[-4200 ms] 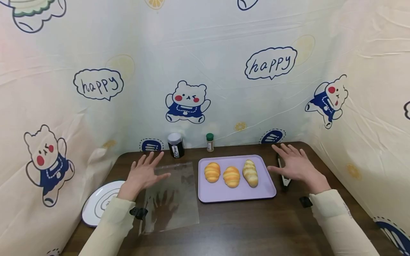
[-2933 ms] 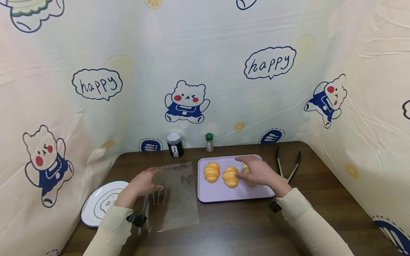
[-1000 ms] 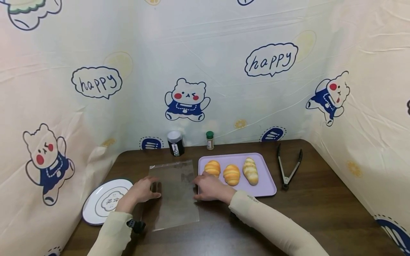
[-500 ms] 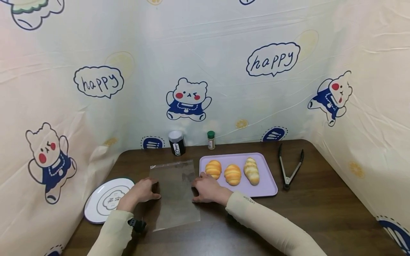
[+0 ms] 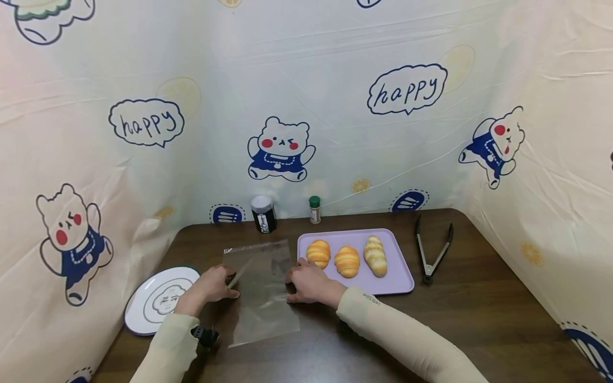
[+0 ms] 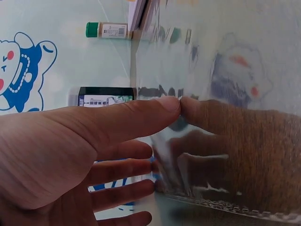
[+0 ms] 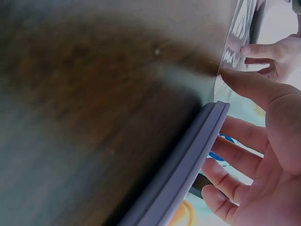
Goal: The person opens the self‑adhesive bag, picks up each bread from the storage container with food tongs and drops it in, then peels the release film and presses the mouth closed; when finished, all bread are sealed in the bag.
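Two hands (image 5: 209, 285) (image 5: 310, 282), relaxed fingers apart, touching clear bag (image 5: 266, 282), its film newly creased

Along the back edge of the worktop (image 5: 460, 319), a jar (image 5: 263, 215) with a bottle (image 5: 314, 211) to its right. By the left edge, a plate (image 5: 139, 308); to its right, a plastic sheet (image 5: 265, 298); next, a tray (image 5: 369, 285) with three rolls (image 5: 347, 261) in a row. Toward the back right corner, tongs (image 5: 429, 269).

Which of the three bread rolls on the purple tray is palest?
The rightmost bread roll, longer and pale yellow; the left roll and middle roll are shorter and brighter orange.
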The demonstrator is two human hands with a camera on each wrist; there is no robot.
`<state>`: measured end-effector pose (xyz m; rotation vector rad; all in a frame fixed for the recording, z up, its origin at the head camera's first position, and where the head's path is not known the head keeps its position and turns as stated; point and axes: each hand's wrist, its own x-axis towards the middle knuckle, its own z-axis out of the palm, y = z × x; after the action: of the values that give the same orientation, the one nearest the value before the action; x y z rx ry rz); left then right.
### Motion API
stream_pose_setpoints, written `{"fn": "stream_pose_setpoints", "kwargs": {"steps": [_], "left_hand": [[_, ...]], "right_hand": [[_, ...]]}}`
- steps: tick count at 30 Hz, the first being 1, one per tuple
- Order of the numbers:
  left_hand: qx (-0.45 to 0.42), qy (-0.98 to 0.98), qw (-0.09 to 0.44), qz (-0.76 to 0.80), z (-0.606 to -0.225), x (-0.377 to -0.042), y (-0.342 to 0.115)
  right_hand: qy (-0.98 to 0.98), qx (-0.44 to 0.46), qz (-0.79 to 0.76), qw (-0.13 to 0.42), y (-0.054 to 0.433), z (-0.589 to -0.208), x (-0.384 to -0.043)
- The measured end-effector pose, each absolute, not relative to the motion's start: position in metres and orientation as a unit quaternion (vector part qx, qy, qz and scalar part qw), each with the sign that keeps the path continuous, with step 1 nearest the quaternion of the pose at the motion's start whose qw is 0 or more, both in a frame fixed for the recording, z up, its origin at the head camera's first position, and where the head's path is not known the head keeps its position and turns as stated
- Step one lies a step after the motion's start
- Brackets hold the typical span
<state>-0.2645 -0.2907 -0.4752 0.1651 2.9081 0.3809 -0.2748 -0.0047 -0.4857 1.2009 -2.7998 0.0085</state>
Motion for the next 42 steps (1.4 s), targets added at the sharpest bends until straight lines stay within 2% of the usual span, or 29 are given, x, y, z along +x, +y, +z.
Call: {"fn": "stream_pose_setpoints", "kwargs": {"steps": [15, 26, 36, 42], "left_hand": [[0.080, 0.987, 0.062, 0.126, -0.475, -0.263, -0.289], [0.087, 0.989, 0.029, 0.113, -0.476, -0.266, -0.292], [0.059, 0.988, 0.009, 0.141, -0.471, -0.266, -0.285], [0.087, 0.985, -0.047, 0.142, -0.462, -0.263, -0.283]], "right_hand": [[-0.908, 0.411, -0.004, 0.079, -0.005, -0.488, -0.273], [-0.911, 0.404, 0.030, 0.071, 0.002, -0.482, -0.274], [-0.915, 0.391, 0.084, 0.058, 0.020, -0.466, -0.276], [-0.914, 0.381, 0.124, 0.054, 0.034, -0.456, -0.279]]}}
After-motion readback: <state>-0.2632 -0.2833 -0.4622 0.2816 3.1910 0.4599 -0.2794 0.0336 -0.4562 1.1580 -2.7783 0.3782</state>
